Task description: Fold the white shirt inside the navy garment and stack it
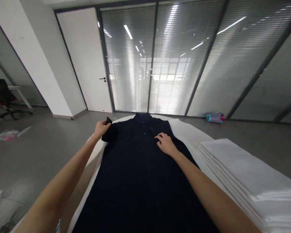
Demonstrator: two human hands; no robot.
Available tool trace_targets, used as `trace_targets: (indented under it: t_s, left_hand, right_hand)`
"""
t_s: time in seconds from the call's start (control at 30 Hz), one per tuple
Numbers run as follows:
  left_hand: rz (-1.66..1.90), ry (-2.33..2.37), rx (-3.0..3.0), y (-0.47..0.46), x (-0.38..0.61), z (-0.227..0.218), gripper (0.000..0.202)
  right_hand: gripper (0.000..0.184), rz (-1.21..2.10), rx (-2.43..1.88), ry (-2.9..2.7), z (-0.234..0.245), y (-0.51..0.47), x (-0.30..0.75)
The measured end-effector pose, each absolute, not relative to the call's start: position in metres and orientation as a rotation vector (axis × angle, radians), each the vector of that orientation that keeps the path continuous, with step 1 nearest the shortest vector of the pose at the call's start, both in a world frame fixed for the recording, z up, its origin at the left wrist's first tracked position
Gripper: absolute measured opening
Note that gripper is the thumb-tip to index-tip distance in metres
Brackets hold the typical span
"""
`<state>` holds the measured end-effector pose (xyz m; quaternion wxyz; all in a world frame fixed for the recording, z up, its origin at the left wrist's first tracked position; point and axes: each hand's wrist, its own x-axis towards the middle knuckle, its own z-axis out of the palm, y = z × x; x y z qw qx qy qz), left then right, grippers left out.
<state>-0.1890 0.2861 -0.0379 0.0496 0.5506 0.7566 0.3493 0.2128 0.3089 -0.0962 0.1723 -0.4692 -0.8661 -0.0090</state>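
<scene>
A dark navy collared shirt [135, 168] lies spread out, its collar at the far end and several small buttons down the front placket. At the left, my left hand [101, 128] pinches the end of its sleeve [109, 132], lifting it a little off the cloth. On the chest at the right rests my right hand [166, 143], palm down with loosely bent, parted fingers. Those fingertips touch the fabric beside a small raised fold [153, 131]. Where the right sleeve runs is hard to see in the dark cloth.
The shirt lies on a rounded table with a white cover [188, 131]. A stack of folded white cloth [247, 171] sits at the right. Beyond are a blue and striped bundle [215, 117] on the floor, glass partitions, a white door [87, 61] and an office chair [3, 94].
</scene>
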Motion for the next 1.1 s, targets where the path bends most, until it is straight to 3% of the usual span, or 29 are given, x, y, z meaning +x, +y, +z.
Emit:
trace_targets:
  t_s: [0.13,0.33,0.57,0.67,0.9,1.1]
  left_hand:
    - [0.969,2.212,1.907,0.310,-0.139,-0.029,0.032]
    - [0.706,2.040,2.182,0.311,-0.076,-0.061,0.020]
    - [0.676,1.941,2.299,0.304,-0.083,-0.074,0.052]
    - [0.668,2.008,2.357,0.303,-0.095,-0.080,0.054]
    - [0.276,2.154,2.234,0.300,-0.108,-0.102,0.074]
    - [0.192,2.175,2.180,0.309,-0.104,-0.098,0.075]
  right_hand:
    - [0.037,-0.018,-1.323,-2.456,-0.095,0.308,0.213]
    - [0.036,-0.015,-1.329,-2.448,-0.095,0.308,0.214]
    - [0.044,-0.019,-1.347,-2.442,-0.096,0.308,0.212]
    - [0.050,-0.072,-1.372,-2.380,-0.095,0.307,0.213]
    - [0.051,-0.183,-1.346,-2.500,-0.090,0.315,0.236]
    - [0.042,-0.098,-1.335,-2.524,-0.090,0.319,0.245]
